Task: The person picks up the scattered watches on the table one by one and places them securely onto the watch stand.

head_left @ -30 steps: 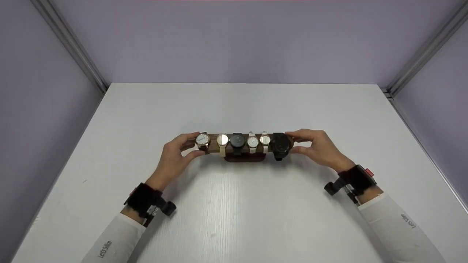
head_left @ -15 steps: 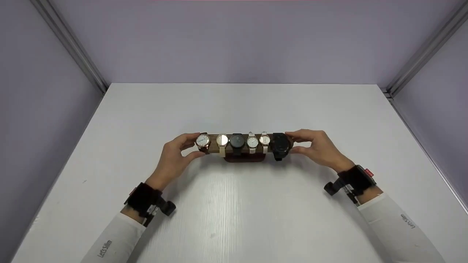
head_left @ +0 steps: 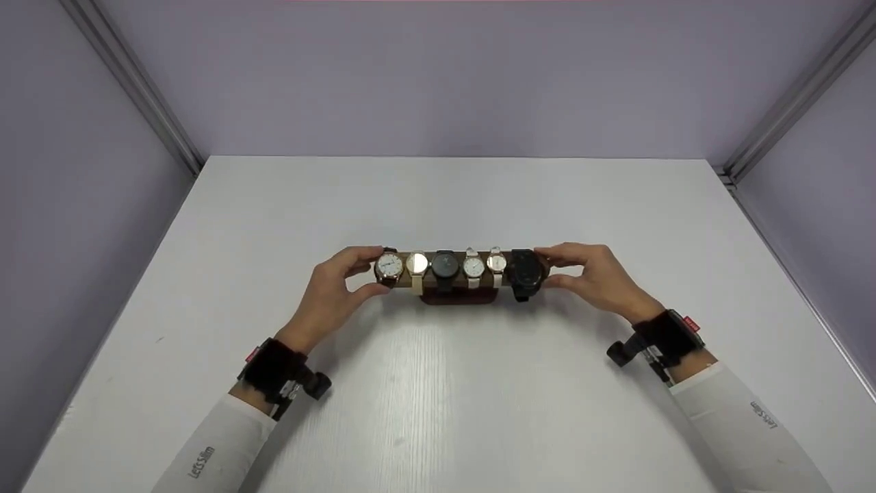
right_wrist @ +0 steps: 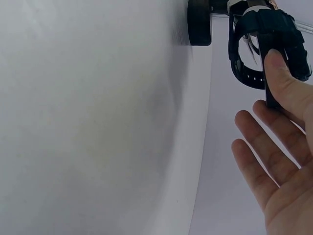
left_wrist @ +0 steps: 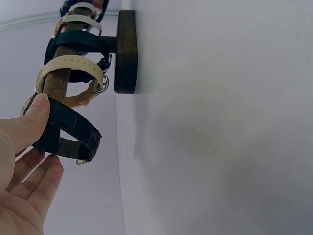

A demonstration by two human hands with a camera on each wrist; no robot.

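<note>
Watch stand (head_left: pixel 457 296) on the white table (head_left: pixel 438 383), between the two hands; dark wooden base under a horizontal wooden bar. Six watches strapped along the bar.

Left end, at the left hand (head_left: pixel 333 291): white-faced watch (head_left: pixel 389 266) with gold rim and dark strap. Pinched between thumb and forefinger; thumb on the near side, forefinger over the top. Left wrist view: thumb pressed on the dark strap (left_wrist: pixel 68 129), other fingers loose below, touching nothing.

Right end, at the right hand (head_left: pixel 597 277): big black watch (head_left: pixel 525 272). Held between thumb and forefinger. Right wrist view: thumb tip on the black strap (right_wrist: pixel 266 49), remaining fingers spread and straight, free of the stand.

Between the two held watches, from left hand towards right hand: small gold watch on a cream strap (head_left: pixel 417 263), black-faced watch (head_left: pixel 445 264), two small white-faced watches (head_left: pixel 473 267) and (head_left: pixel 497 263).

Both forearms in white sleeves (head_left: pixel 742 424), a black band with a camera on each wrist (head_left: pixel 277 370). Purple walls behind and to both sides of the table.
</note>
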